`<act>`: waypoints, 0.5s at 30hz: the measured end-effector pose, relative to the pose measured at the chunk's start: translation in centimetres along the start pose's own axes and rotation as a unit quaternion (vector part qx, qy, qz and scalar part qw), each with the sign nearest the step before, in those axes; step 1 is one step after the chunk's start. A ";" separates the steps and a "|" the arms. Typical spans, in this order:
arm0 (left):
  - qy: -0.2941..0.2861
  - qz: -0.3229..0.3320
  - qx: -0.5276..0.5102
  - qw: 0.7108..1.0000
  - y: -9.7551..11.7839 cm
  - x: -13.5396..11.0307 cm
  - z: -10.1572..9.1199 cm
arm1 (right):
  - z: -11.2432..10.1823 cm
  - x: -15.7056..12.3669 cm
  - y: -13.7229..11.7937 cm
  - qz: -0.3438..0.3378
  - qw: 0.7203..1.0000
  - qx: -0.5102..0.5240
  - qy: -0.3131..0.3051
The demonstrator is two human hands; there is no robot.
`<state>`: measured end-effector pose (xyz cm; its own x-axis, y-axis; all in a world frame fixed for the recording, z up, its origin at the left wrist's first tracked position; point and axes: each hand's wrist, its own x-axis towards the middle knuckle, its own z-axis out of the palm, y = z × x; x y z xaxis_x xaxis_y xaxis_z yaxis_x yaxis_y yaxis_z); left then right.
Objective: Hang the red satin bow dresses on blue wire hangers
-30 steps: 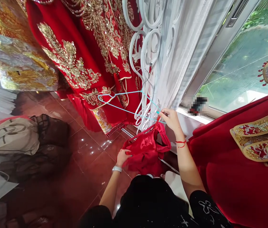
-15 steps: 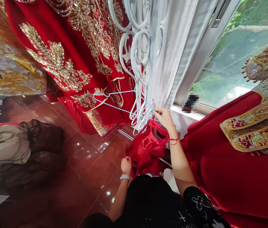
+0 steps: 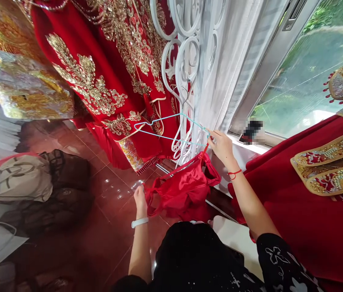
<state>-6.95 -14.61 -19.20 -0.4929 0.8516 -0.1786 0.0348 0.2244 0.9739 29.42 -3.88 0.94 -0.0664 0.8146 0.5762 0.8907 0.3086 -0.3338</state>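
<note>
A red satin garment (image 3: 186,186) with thin straps hangs in front of me. My right hand (image 3: 221,147) pinches one end of a light blue wire hanger (image 3: 171,127) together with a strap of the garment. The hanger's hook is caught on a white ornate metal screen (image 3: 186,69). My left hand (image 3: 140,200), with a white band at the wrist, is closed on another strap at the garment's lower left and pulls it out sideways.
Red gowns with gold embroidery (image 3: 107,73) hang behind the screen. More red embroidered cloth (image 3: 320,194) lies at the right under a window (image 3: 305,77). A white curtain (image 3: 229,61) hangs beside it. Bags (image 3: 31,182) sit on the glossy red tile floor (image 3: 110,227).
My left hand moved left and up, drawing a strap out from the bunched garment. My right hand stayed pinched at the hanger's end.
</note>
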 end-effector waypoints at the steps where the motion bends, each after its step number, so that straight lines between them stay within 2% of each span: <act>1: -0.006 -0.007 -0.027 1.000 0.7 0.4 0.0 | 0.1 0.1 0.1 0.003 1.000 -0.003 0.002; 5: -0.046 -0.037 -0.096 0.994 3.7 1.5 -0.2 | 0.0 0.7 0.5 0.006 1.000 -0.023 0.010; 9: -0.083 -0.029 -0.149 0.985 6.9 2.4 -0.4 | -1.2 1.6 1.5 -0.004 0.998 -0.058 0.010; 12: -0.114 0.004 -0.187 0.976 9.3 2.9 -0.4 | -2.3 2.2 2.2 -0.019 0.997 -0.076 0.006; 15: -0.134 0.070 -0.173 0.973 11.7 3.5 0.1 | -3.0 2.6 2.5 -0.032 0.995 -0.097 -0.013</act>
<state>-8.24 -8.94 -8.45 -0.2589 0.9655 -0.0263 -0.2325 -0.0359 0.9719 32.80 -2.48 3.89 -0.1356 0.8089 0.5721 0.9542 0.2621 -0.1445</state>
